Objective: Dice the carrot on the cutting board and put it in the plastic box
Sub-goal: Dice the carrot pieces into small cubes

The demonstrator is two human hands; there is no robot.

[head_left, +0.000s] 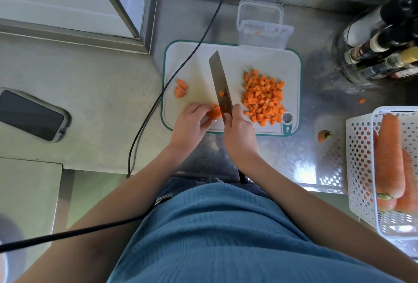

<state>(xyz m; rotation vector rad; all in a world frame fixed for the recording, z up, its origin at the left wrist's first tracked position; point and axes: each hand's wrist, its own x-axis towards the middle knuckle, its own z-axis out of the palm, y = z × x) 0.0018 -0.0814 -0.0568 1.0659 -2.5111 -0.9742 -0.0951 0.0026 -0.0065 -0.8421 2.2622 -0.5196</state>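
Phone (31,115) lies face up at far left, well apart from the cutting board (194,65). Two carrot chunks (181,88) sit near the board's left edge. Left hand (192,122) — fingers curled, holding down the carrot piece (213,112) at the board's near edge. Knife (220,86) blade stands just beside that piece; right hand (238,128) grips its handle. Diced carrot (263,96) is heaped on the board's right half. Plastic box (263,34) — open, touching the board's far edge. Basket (359,165) with whole carrots (389,156) at far right.
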